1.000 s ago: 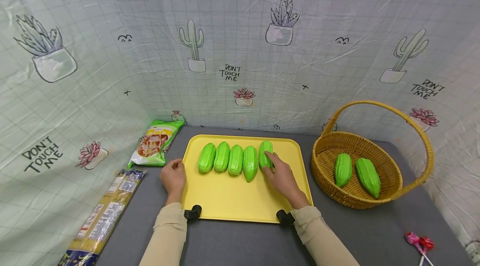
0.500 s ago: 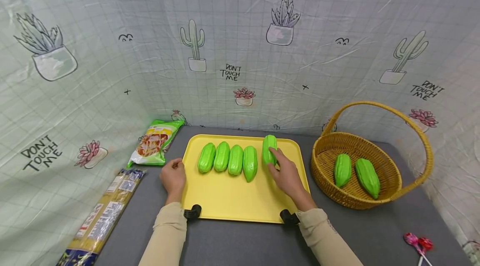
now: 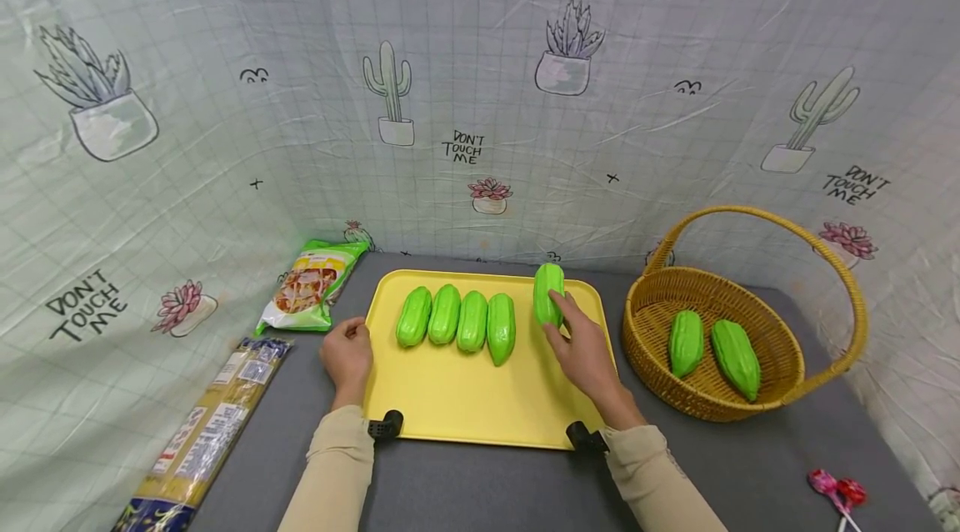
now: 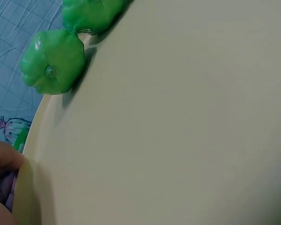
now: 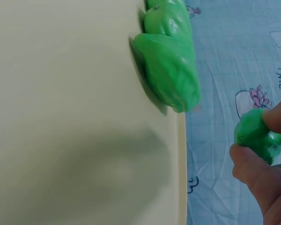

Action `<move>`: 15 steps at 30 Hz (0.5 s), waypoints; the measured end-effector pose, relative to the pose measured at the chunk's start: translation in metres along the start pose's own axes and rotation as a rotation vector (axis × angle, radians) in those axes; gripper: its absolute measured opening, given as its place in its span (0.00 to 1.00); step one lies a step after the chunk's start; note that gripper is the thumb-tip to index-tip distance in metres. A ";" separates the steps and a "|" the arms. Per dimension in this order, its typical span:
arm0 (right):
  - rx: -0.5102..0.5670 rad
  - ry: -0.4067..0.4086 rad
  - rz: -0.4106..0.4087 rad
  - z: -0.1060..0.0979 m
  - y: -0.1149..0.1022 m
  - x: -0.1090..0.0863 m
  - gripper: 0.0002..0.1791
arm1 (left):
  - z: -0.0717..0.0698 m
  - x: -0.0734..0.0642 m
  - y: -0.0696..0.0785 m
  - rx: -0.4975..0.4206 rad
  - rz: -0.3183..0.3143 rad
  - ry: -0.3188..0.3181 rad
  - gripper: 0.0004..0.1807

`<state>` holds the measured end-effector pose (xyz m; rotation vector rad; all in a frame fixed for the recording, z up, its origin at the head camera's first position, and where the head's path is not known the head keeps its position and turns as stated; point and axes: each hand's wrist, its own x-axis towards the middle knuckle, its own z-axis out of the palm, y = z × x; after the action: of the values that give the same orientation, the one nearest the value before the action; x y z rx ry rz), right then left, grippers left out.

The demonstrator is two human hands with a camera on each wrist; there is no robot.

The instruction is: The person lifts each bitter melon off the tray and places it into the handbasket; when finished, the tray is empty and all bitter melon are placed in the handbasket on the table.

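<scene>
My right hand [image 3: 588, 353] pinches a green ribbed gourd [image 3: 548, 294] between thumb and fingers, raised over the right part of the yellow tray [image 3: 465, 399]. The right wrist view shows this gourd [image 5: 254, 136] end-on, with fingers and thumb on opposite sides. Several similar gourds [image 3: 472, 321] lie side by side in a row on the tray's back left half. At the tray's left edge, my left hand [image 3: 348, 357] has its fingers curled. In the left wrist view its fingers [image 4: 7, 154] are right at the tray rim [image 4: 30, 187].
Right of the tray stands a wicker basket [image 3: 637, 348] with a tall handle, two green gourds [image 3: 686, 343] inside. A snack bag [image 3: 311, 286] and a long pasta packet [image 3: 206, 436] lie on the left. Lollipops [image 3: 836, 486] lie at front right. A patterned curtain [image 3: 480, 98] closes the back.
My right hand has lifted the gourd from the right end of the row and moved it rightward, away from the others. The left hand stays at the tray's edge.
</scene>
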<state>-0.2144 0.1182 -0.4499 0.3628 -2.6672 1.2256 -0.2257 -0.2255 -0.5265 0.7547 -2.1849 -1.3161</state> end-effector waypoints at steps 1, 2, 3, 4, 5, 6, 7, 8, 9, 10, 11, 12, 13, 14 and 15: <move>0.002 0.007 -0.002 -0.001 0.000 -0.001 0.32 | 0.000 0.000 0.000 0.001 -0.001 -0.001 0.14; 0.001 0.014 -0.004 -0.003 0.001 -0.001 0.32 | 0.000 0.000 0.000 0.001 0.000 -0.002 0.14; 0.003 0.023 -0.006 -0.004 0.002 -0.002 0.32 | 0.000 0.000 0.000 0.000 -0.001 -0.003 0.14; 0.002 0.030 -0.007 -0.006 0.003 -0.002 0.32 | 0.000 0.000 0.000 -0.002 0.000 -0.005 0.14; -0.003 0.039 -0.010 -0.007 0.004 -0.003 0.32 | 0.000 0.000 0.000 -0.003 0.002 -0.007 0.14; -0.005 0.046 -0.014 -0.009 0.005 -0.003 0.32 | -0.001 0.000 0.001 -0.003 0.003 -0.008 0.14; -0.009 0.050 -0.016 -0.011 0.006 -0.003 0.33 | -0.001 0.000 0.001 -0.006 0.002 -0.009 0.14; -0.013 0.053 -0.016 -0.012 0.007 -0.003 0.33 | -0.001 0.000 0.001 -0.006 0.003 -0.008 0.14; -0.015 0.053 -0.012 -0.014 0.008 -0.004 0.33 | -0.001 0.000 0.001 -0.007 0.004 -0.007 0.14; -0.017 0.052 -0.007 -0.016 0.009 -0.004 0.33 | -0.001 0.000 0.001 -0.008 0.004 -0.006 0.14; -0.019 0.053 -0.001 -0.018 0.010 -0.004 0.33 | -0.001 0.000 0.001 -0.006 0.005 -0.005 0.14; -0.021 0.055 0.002 -0.019 0.011 -0.005 0.33 | -0.001 0.000 0.001 -0.006 0.005 -0.005 0.14; -0.022 0.057 0.005 -0.021 0.012 -0.005 0.33 | -0.001 0.000 0.001 -0.007 0.004 -0.005 0.14; -0.021 0.059 0.006 -0.023 0.013 -0.005 0.33 | -0.001 0.001 0.001 -0.006 0.004 -0.003 0.14; -0.020 0.065 0.003 -0.025 0.014 -0.005 0.33 | -0.001 0.001 0.000 -0.007 0.004 -0.004 0.14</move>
<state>-0.2121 0.1468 -0.4452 0.3109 -2.6236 1.1894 -0.2256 -0.2266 -0.5255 0.7458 -2.1829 -1.3232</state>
